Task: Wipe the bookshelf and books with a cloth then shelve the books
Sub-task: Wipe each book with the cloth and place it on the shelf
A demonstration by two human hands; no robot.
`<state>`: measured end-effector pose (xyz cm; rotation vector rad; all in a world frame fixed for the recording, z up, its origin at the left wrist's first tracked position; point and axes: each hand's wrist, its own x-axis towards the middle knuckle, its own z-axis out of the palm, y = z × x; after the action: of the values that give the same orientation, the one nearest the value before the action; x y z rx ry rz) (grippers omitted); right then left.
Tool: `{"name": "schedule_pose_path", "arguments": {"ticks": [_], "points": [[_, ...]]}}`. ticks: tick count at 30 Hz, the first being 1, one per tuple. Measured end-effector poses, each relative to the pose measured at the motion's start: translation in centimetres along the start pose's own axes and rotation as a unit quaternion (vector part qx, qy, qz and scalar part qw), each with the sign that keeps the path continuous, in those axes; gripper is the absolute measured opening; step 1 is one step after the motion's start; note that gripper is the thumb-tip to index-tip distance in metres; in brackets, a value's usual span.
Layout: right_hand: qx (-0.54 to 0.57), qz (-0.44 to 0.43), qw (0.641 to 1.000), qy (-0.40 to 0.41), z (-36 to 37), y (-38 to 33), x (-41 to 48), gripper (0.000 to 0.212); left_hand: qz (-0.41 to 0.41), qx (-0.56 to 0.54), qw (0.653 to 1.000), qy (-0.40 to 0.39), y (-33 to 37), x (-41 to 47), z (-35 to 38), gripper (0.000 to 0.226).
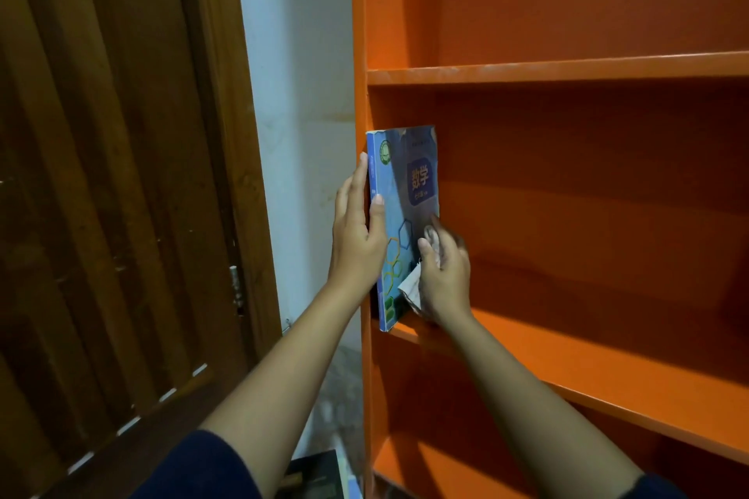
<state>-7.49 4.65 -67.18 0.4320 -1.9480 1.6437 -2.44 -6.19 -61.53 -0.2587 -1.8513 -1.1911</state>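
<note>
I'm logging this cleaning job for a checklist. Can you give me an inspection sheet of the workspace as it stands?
Surface: orange bookshelf, several shelves in view.
Job's things: blue book upright at a shelf's left end; whitish cloth against its cover.
Clutter: dark objects, perhaps books, low beside the shelf, cut off by the frame.
Grippers: left hand grips the book's spine; right hand holds the cloth.
Cables: nothing seen.
Surroundings: wooden door at left, white wall next to the shelf.
</note>
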Motion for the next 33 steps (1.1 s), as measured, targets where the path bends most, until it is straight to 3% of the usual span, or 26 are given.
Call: {"name": "schedule_pose_path", "arguments": {"ticks": [5,9,14,19,22,26,30,33], "points": [[0.003,-0.038,0.999,-0.009,-0.9,-0.3,-4.7,0.042,-0.041,0.038,0.997,-0.045,-0.2,-2.7,-2.4,0.05],[-0.026,-0.098,0.994,-0.048,-1.4,0.7,-12.5,0.04,-0.124,0.139,0.975,-0.123,-4.3,-9.0,-5.1,0.046],[-0.107,-0.018,0.976,-0.189,-0.6,5.8,-21.8,0.042,-0.256,0.272,0.891,-0.256,-11.2,-20.4,-9.3,0.045],[-0.249,0.112,0.903,-0.332,0.9,12.4,-27.9,0.041,-0.381,0.375,0.766,-0.357,-16.4,-29.8,-13.6,0.04],[-0.32,0.163,0.846,-0.393,1.8,15.3,-30.7,0.042,-0.345,0.414,0.757,-0.37,-19.0,-34.5,-14.6,0.037],[-0.362,0.203,0.797,-0.439,3.1,18.8,-33.8,0.043,-0.435,0.344,0.75,-0.361,-20.9,-38.1,-14.2,0.041],[-0.304,0.253,0.812,-0.43,4.3,20.8,-35.5,0.044,-0.465,0.282,0.76,-0.357,-22.2,-40.3,-13.4,0.066],[-0.285,0.259,0.825,-0.413,4.5,21.3,-35.8,0.039,-0.486,0.256,0.776,-0.311,-22.2,-41.0,-12.9,0.07]]}}
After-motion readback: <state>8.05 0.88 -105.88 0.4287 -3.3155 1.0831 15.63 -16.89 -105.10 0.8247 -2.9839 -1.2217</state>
